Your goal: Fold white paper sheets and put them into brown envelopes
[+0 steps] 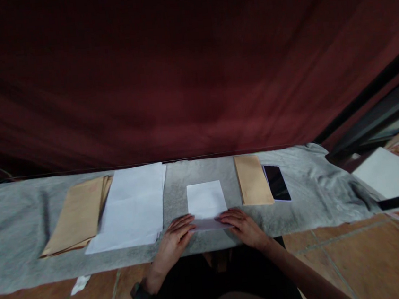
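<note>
A white sheet of paper (pixel 206 198) lies on the grey cloth (pixel 14 221) in front of me, its near edge folded up. My left hand (pixel 175 240) presses its fingertips flat on the left end of the fold. My right hand (pixel 241 226) presses on the right end of the fold, fingers stretched out. Neither hand grips anything.
A stack of white sheets (pixel 134 206) lies left of the paper, and a pile of brown envelopes (pixel 76 215) further left. One brown envelope (pixel 252 179) and a black phone (pixel 277 182) lie to the right. A dark red curtain (pixel 191 74) hangs behind. The floor is tiled.
</note>
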Demonstrator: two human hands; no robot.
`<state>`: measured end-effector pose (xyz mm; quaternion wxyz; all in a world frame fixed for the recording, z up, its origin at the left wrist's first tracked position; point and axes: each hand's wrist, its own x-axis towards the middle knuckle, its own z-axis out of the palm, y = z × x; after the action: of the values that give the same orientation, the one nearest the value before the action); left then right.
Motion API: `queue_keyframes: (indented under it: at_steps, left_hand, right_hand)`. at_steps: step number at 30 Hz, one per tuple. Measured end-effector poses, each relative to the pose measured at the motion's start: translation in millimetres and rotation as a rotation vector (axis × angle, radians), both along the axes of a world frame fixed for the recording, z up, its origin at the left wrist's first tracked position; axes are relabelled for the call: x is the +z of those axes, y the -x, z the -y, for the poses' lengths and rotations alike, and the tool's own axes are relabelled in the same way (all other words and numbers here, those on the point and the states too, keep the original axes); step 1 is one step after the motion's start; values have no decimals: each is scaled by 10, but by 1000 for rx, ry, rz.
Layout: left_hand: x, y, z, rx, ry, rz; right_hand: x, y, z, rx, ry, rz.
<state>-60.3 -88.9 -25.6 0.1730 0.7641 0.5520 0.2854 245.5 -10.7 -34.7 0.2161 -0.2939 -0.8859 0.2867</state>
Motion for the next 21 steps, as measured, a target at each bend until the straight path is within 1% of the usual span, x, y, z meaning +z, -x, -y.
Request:
queue_keyframes:
  at_steps: [5,8,10,13,16,18,21]
  left_hand:
    - [6,-17,-30,51,1,39]
    - [37,-20,-34,64,40,81]
    - [63,-37,-41,108,78,125]
    - [93,-98,-93,244,136,202]
    - [103,-187,-201,366,134,240]
    - [101,-245,-287,438,102,221]
    - [94,-314,-410,530,54,156]
  right_hand:
    - [-10,35,-76,-68,26,-41]
    - [3,16,-87,-65,41,-17]
    - [11,12,-90,-97,58,-11]
    - [1,70,-130,-238,112,-27]
    - [-27,205,-223,-416,177,-36]
    - [-46,307,-299,-511,196,-32]
    - [-67,428,-397,-593,168,-5]
